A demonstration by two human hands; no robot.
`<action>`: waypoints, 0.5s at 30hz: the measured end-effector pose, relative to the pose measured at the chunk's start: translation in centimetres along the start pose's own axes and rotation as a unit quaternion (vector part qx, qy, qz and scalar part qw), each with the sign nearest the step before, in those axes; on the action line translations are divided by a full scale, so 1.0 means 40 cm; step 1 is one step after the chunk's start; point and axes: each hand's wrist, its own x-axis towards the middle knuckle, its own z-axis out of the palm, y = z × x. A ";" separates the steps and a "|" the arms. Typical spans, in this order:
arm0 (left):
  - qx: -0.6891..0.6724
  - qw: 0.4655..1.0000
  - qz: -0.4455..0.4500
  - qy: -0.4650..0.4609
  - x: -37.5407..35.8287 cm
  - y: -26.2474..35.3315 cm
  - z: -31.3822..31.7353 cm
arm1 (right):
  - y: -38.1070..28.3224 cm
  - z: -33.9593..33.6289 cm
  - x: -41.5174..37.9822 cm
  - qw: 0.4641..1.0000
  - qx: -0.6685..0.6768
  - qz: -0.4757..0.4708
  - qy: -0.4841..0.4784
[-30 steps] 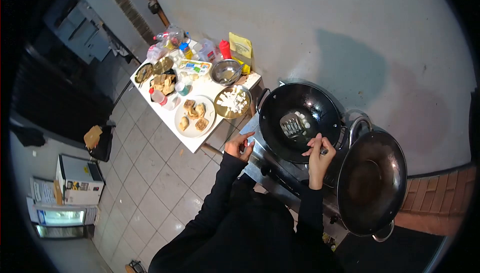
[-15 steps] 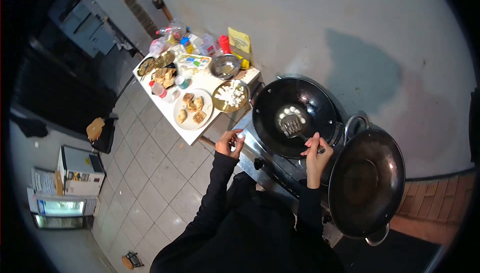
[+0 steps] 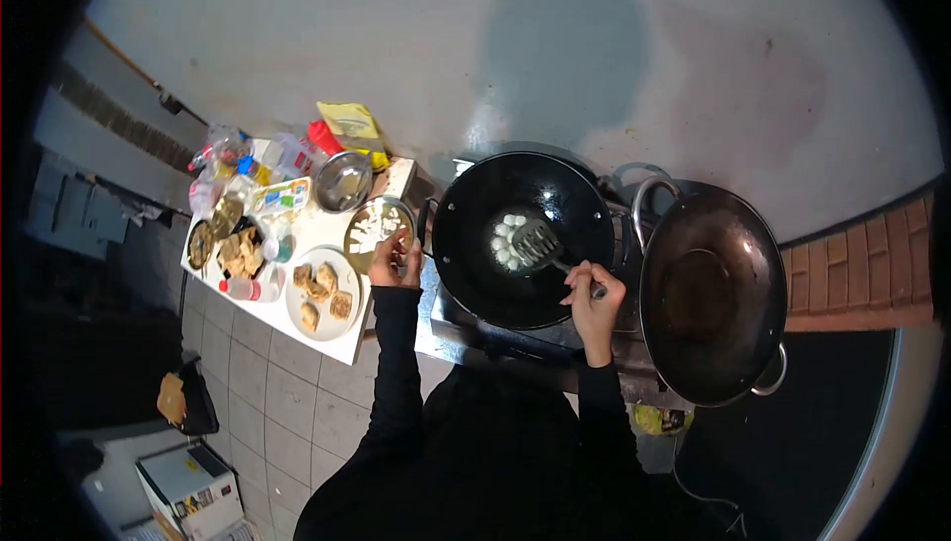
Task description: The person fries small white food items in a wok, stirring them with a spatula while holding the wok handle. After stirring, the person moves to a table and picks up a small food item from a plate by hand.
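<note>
My right hand (image 3: 594, 305) is closed round the handle of a slotted metal spatula (image 3: 536, 243). The spatula's head rests in the black wok (image 3: 475, 283) on the stove, beside several small white pieces (image 3: 502, 244) lying in its middle. My left hand (image 3: 394, 262) is raised left of the wok, near the wok's left handle and in front of the bowl of white pieces (image 3: 369, 227). Its fingers are bent together; what they hold, if anything, is too small to make out.
A second, empty wok (image 3: 708, 298) stands at the right. On the white table (image 3: 260, 314) at the left are a plate (image 3: 295, 296) of browned pieces, a metal bowl (image 3: 343, 181), bottles and a yellow bag (image 3: 353, 127). A brick ledge (image 3: 860, 288) is at far right.
The view has turned and shifted. The spatula has moved from over the white pieces to their right side. My left hand is now nearer the bowl of white pieces.
</note>
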 end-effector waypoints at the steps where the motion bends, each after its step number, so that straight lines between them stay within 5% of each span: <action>1: 0.002 1.000 -0.010 -0.005 0.010 -0.010 0.008 | 0.000 0.011 0.000 1.000 -0.005 0.002 0.010; 15: 0.007 0.998 -0.005 -0.068 0.051 -0.041 0.025 | 0.099 0.034 0.001 0.993 -0.046 -0.062 0.094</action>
